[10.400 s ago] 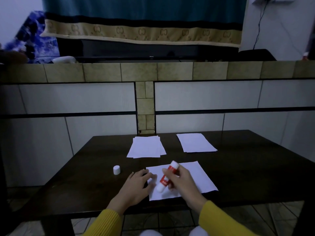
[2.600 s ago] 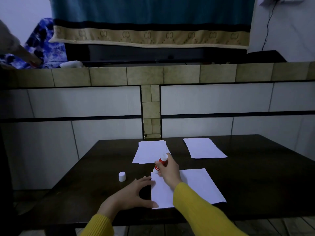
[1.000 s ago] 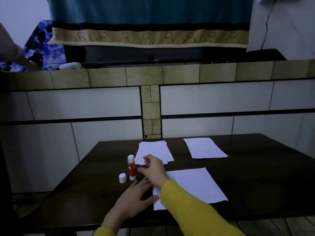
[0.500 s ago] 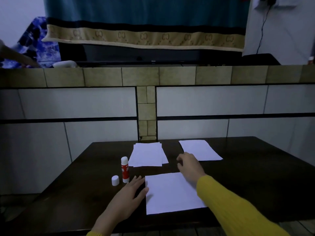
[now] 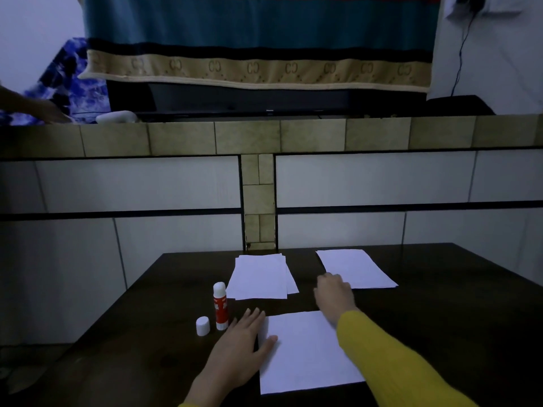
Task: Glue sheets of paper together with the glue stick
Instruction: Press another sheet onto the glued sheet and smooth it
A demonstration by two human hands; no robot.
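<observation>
A white sheet of paper (image 5: 305, 353) lies on the dark table (image 5: 440, 318) in front of me. My left hand (image 5: 244, 345) rests flat on its left edge, fingers straight. The red and white glue stick (image 5: 220, 306) stands upright and uncapped just left of that hand, with its white cap (image 5: 202, 326) beside it. My right hand (image 5: 333, 295) reaches across to the near left corner of a single sheet (image 5: 355, 268) at the back right; its fingers touch the sheet's edge, but the grip is hidden. A small stack of sheets (image 5: 261, 276) lies at the back middle.
A tiled counter wall (image 5: 264, 136) rises right behind the table. A patterned blanket (image 5: 255, 39) hangs above it. Another person's hand (image 5: 50, 111) rests on the counter at far left, beside a white object (image 5: 116, 116).
My right hand has moved farther back and right, from above the near sheet to the corner of the back right sheet. The left hand stays on the near sheet.
</observation>
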